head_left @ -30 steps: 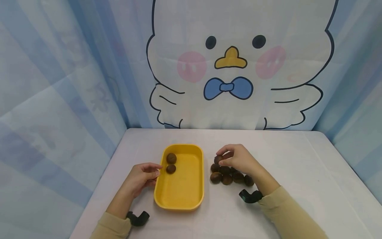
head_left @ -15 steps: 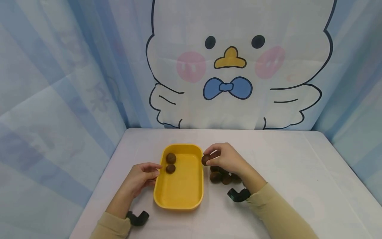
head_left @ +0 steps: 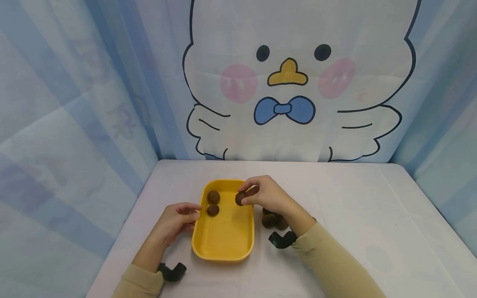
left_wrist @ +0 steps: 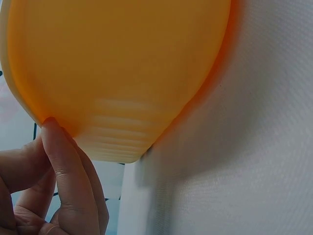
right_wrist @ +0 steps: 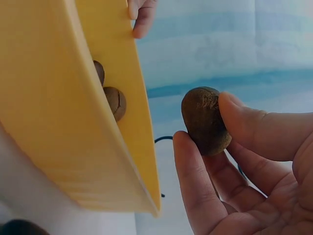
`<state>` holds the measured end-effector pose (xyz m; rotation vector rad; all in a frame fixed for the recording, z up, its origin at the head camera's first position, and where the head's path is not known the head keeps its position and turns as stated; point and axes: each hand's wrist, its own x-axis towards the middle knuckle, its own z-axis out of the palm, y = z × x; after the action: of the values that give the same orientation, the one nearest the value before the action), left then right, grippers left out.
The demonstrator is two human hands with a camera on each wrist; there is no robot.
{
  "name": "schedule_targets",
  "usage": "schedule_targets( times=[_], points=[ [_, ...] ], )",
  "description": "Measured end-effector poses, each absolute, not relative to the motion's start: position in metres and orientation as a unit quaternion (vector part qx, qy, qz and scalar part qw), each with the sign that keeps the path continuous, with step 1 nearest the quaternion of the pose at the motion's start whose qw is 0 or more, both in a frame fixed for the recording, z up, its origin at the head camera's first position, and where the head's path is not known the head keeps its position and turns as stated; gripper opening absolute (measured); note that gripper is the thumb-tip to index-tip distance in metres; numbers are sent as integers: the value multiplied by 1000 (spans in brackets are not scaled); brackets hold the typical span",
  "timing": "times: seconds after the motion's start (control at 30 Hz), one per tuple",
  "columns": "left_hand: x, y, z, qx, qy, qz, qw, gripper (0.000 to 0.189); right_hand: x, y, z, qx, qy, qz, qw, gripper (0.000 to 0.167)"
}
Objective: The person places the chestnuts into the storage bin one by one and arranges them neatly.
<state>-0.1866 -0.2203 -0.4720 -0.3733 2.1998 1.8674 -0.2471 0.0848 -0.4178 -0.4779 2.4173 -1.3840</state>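
- R hand (head_left: 269, 193): thumb & fingertips pinching one nut; remaining fingers behind, loosely bent (R wrist view).
- Held nut (head_left: 240, 198): brown, roundish; over tray's R side, nr far R corner; gap betw. it & tray wall in R wrist view, so not touching.
- Tray (head_left: 223, 240): yellow, rect., rounded corners, short side twd person; on table.
- L hand (head_left: 179, 221): at tray's L rim, thumb & fingers pinching rim, approx. level w/ lower nut inside.
- In tray: far nut (head_left: 213, 197) & near nut (head_left: 213, 210), one behind other along L side, v. close; can't tell if touching. Near nut shows dark line in R wrist view.
- Pile (head_left: 269, 221): more brown nuts on table, just R of tray; partly hidden under R forearm, count n/a.
- Table (head_left: 372, 207): white, rounded far corners.
- Sleeves (head_left: 335, 260): tan, both arms; blk unit (head_left: 282, 239) at R wrist, similar at L.
- Backdrop (head_left: 283, 145): pale blue/white cloth, cartoon bird, blue bow tie (head_left: 283, 108).
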Motion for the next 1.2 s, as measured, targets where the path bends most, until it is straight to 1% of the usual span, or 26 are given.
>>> schedule_targets(
  times=[0.4, 0.77, 0.93, 1.2],
  points=[
    [-187, -220, -473, -134, 753, 634, 116, 30, -254, 64, -422, -190, 826, -501, 177, 25],
    [-189, -221, -472, -137, 750, 636, 120, 30, -255, 45, -425, -209, 819, -503, 181, 25],
    [-189, -221, -473, -132, 750, 636, 124, 31, -255, 37, -426, -216, 821, -499, 175, 23],
    [-188, -221, -472, -128, 751, 635, 127, 30, -255, 20, -424, -203, 821, -498, 191, 22]
  ],
)
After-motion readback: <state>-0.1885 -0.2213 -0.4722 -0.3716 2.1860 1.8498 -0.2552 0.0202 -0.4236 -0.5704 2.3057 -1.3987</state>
